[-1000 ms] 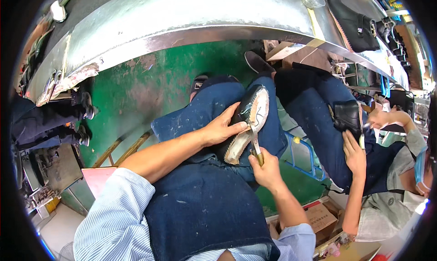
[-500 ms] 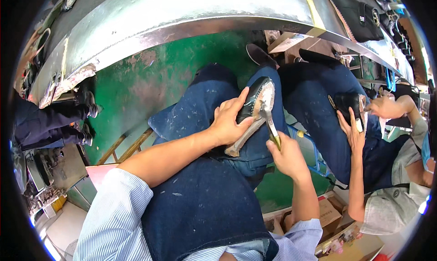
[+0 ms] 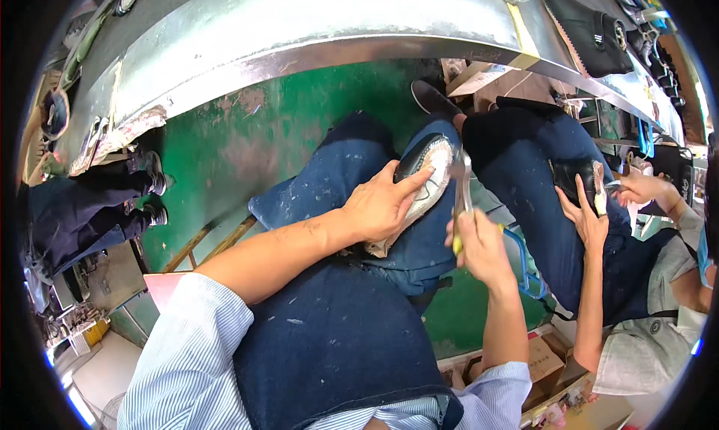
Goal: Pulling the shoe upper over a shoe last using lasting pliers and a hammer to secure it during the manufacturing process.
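Observation:
A black shoe (image 3: 436,169), its pale underside turned up, rests on my thigh. My left hand (image 3: 374,209) grips it from its left side, with the index finger laid out across the underside. My right hand (image 3: 479,249) is closed round the yellow-ended handle of a hammer (image 3: 463,190). The hammer's metal head is blurred by motion and sits just right of the shoe's front, seemingly apart from it. Beneath my arms a dark blue apron (image 3: 322,318) covers my lap.
On my right a co-worker holds another black shoe (image 3: 573,177) and a small tool. Ahead runs a metal bench (image 3: 299,18) with a black boot (image 3: 588,37) on it. A carton (image 3: 543,359) stands low at the right. Another person's legs (image 3: 82,216) show at far left.
The hammer head has come off the shoe's underside and moved up and right. My left index finger has shifted onto the underside, and the shoe has tilted to show more of it.

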{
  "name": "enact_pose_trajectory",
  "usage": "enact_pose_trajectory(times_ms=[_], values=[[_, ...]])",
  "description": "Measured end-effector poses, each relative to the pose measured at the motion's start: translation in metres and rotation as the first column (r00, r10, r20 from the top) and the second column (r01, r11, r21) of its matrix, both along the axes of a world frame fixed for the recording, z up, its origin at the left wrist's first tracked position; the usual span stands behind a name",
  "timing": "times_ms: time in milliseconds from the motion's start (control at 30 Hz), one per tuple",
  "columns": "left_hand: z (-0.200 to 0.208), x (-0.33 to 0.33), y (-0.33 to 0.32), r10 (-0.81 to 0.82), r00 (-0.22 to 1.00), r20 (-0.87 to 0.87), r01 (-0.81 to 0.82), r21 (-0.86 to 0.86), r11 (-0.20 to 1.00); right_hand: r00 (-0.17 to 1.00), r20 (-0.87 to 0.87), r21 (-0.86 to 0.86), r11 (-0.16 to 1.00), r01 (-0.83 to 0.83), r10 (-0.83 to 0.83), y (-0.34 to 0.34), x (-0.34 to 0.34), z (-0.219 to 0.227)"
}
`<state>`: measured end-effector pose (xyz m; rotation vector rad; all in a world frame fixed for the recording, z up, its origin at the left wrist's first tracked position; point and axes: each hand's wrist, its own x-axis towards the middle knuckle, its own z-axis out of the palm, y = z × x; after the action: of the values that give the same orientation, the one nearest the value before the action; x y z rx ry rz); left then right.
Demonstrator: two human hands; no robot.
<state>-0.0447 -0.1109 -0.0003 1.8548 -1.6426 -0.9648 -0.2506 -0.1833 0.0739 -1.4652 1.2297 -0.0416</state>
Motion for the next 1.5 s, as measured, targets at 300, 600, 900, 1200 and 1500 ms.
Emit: enact_pose_trajectory(times_ms=[300, 600, 900, 1200, 1500], values=[[0.0, -0.002, 0.0, -0.104, 0.993, 0.054, 0.102, 0.042, 0.994, 0.98, -0.076, -0.144, 0.971, -0.191, 0.181, -0.02, 0.01, -0.029], [-0.022, -0.005, 0.001, 0.079, 0.991, -0.112, -0.071, 0.069, 0.995, 0.932, -0.271, -0.324, 0.889, -0.325, 0.242, 0.019, 0.004, -0.025], [-0.04, 0.034, 0.033, -0.182, 0.806, -0.564, 0.335, 0.18, 0.925, 0.938, -0.248, -0.398, 0.857, -0.326, 0.241, 0.042, -0.005, -0.032], [-0.041, 0.031, 0.032, -0.133, 0.834, -0.535, 0.224, 0.109, 0.968, 0.976, -0.124, -0.327, 0.921, -0.209, 0.178, 0.078, -0.01, -0.035], [-0.039, 0.026, -0.01, 0.056, 0.843, -0.536, 0.079, 0.226, 0.971, 0.994, 0.049, -0.15, 0.983, 0.107, -0.101, 0.087, -0.014, -0.069]])
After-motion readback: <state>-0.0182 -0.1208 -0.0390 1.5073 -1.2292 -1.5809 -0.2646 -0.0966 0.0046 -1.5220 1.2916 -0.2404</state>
